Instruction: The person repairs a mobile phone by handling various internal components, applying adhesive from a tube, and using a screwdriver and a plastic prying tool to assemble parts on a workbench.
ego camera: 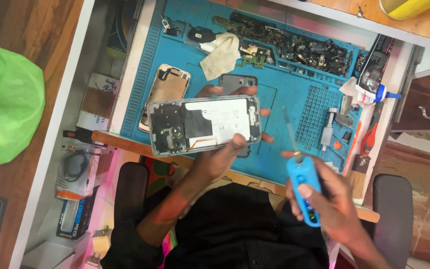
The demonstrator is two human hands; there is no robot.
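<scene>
Desk surface (125, 60) fills the middle of the frame, white-edged, with wooden floor showing at far left and right. Blue silicone work mat (284, 94) covers most of the desk, centre to upper right, gridded with small compartments on its right side. Green plastic bag (3, 104) sits at the left edge of the frame. Black-clothed torso occupies bottom centre, chair armrests at either side. Opened phone (204, 124), back cover off, battery and white label exposed, is at centre frame, lifted above the mat and held level. Left hand (215, 159) grips it from below: thumb pressed on the lower edge, fingertips (210, 90) wrapped over the far edge, so the fingers are closed around the phone body. Right hand (332, 199), lower right of centre, is curled tight around a blue electric screwdriver (302, 184), thumb lying along its body; the thin bit points up toward the phone's right end but stands apart from it. A second phone chassis (167, 87), gold-toned, lies on the mat just upper left of the held phone. Dark grey back cover (238, 81) rests just beyond the fingertips. Crumpled white cloth (221, 55) lies at upper centre. Heap of small black parts (299, 47) fills the mat's top tray, upper right. Metal tool (328, 127) stands on the grid at right. Boxes (78, 169) are stacked at lower left.
</scene>
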